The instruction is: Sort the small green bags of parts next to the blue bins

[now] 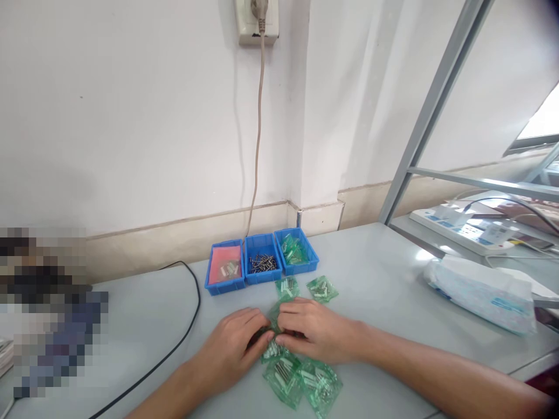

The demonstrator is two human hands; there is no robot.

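Observation:
Both my hands meet over a green plastic bag (275, 313), gripping its edges with bent fingers. My left hand (238, 337) pinches it from the left, thumb near the right thumb. On the other side, my right hand (312, 329) has its fingers curled on the same bag. Just below lie several filled green bags, among them a bag of screws (283, 375) and another bag (321, 384) with white pieces. Beyond my hands rest two more, a small bag (287, 286) and a bag (322, 288) to its right. What my fingertips cover is hidden.
Three blue trays stand by the wall: a tray (225, 287) with pink paper and white pieces, a tray (264, 276) of screws, a tray (301, 267) of green bags. A black cable (187, 331) crosses the left side. A tissue pack (480, 294) and power strip (458, 233) are right.

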